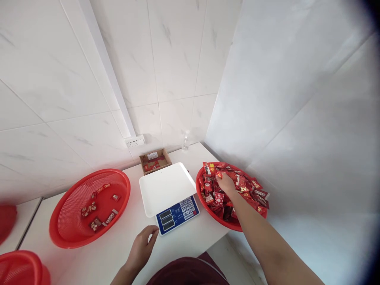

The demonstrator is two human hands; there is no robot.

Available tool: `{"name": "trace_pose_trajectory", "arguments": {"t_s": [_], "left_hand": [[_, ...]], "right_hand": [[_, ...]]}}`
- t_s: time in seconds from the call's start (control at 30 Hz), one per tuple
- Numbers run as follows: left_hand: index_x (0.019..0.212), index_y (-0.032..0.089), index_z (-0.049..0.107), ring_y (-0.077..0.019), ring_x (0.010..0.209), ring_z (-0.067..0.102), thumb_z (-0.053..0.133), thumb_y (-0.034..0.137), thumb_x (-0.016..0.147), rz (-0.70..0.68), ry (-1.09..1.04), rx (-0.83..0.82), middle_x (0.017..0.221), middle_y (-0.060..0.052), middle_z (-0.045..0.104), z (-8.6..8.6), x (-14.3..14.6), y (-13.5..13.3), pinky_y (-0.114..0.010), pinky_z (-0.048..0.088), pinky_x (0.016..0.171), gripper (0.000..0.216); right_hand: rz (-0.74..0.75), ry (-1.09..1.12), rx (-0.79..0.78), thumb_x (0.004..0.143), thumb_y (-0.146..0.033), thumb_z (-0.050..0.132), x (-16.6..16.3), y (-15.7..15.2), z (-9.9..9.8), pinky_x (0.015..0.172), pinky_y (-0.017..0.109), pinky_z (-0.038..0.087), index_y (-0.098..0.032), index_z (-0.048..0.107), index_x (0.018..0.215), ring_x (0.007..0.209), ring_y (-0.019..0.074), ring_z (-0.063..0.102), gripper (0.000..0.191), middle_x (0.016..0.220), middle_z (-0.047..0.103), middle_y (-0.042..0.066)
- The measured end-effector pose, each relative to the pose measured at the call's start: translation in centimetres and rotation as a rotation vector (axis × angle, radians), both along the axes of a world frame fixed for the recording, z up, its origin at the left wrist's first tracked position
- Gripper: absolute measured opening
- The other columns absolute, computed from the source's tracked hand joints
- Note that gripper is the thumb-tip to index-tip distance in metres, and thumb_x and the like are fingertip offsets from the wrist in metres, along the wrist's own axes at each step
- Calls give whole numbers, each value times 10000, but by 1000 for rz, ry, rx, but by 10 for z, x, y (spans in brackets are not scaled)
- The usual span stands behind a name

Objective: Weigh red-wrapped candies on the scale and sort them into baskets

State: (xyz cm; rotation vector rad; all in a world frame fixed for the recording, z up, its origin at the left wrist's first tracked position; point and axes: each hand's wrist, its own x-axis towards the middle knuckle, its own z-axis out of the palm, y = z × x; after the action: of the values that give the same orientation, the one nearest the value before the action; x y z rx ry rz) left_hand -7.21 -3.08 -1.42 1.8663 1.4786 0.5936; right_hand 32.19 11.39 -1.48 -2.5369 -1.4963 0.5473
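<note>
Right hand (226, 183) pinches 1 packet (219, 174) over the heaped basket (218, 221); left hand (143, 244), half-curled and empty, hangs beside the scale (170, 200).

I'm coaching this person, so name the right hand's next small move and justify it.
I'd probably lift the red-wrapped piece toward the white tray of the scale: the right hand is at the heaped red basket, seemingly pinching that piece, and the tray sits right beside the basket.
</note>
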Motion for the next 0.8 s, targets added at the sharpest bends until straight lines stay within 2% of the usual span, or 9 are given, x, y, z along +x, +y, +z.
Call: {"name": "trace_pose_trajectory", "arguments": {"t_s": [0.1, 0.23, 0.4, 0.6, 0.8], "left_hand": [[927, 242, 649, -171, 806, 631, 389, 429, 878, -2, -4, 6, 888, -37, 682, 1, 1, 0, -289, 513, 735, 323], [885, 246, 655, -162, 789, 637, 411, 419, 869, 10, -8, 40, 849, -20, 686, 4, 0, -1, -268, 518, 719, 300], [863, 239, 646, -164, 797, 639, 410, 418, 868, 20, -5, 54, 850, -23, 689, 3, -2, -4, -270, 519, 721, 297], [846, 234, 641, -167, 790, 643, 420, 426, 861, 47, -1, 39, 849, -22, 691, -2, -10, -8, -270, 519, 716, 293], [903, 237, 641, -174, 810, 630, 397, 422, 872, 5, -4, -11, 877, -32, 681, -1, -8, -4, -298, 507, 739, 308]], "right_hand": [[-3, 4, 11, 887, -424, 290, -4, -1, 3, 817, 329, 419, -147, 508, 1137, 1050, 252, 571, 432, 1119, 617, 155], [68, -14, -7, 835, -587, 324, -29, -1, 3, 793, 384, 432, -160, 524, 1115, 1005, 288, 589, 549, 1083, 628, 162], [129, -33, -46, 822, -438, 463, -48, 2, -5, 778, 366, 429, -145, 527, 1100, 961, 270, 607, 409, 1019, 651, 161], [88, 2, 20, 785, -345, 524, -22, -3, 1, 765, 283, 409, -157, 556, 1023, 978, 229, 597, 305, 1047, 650, 113], [-50, 36, 166, 777, -372, 507, 1, -11, 31, 709, 259, 398, -178, 559, 1001, 894, 213, 606, 301, 973, 664, 87]]}}
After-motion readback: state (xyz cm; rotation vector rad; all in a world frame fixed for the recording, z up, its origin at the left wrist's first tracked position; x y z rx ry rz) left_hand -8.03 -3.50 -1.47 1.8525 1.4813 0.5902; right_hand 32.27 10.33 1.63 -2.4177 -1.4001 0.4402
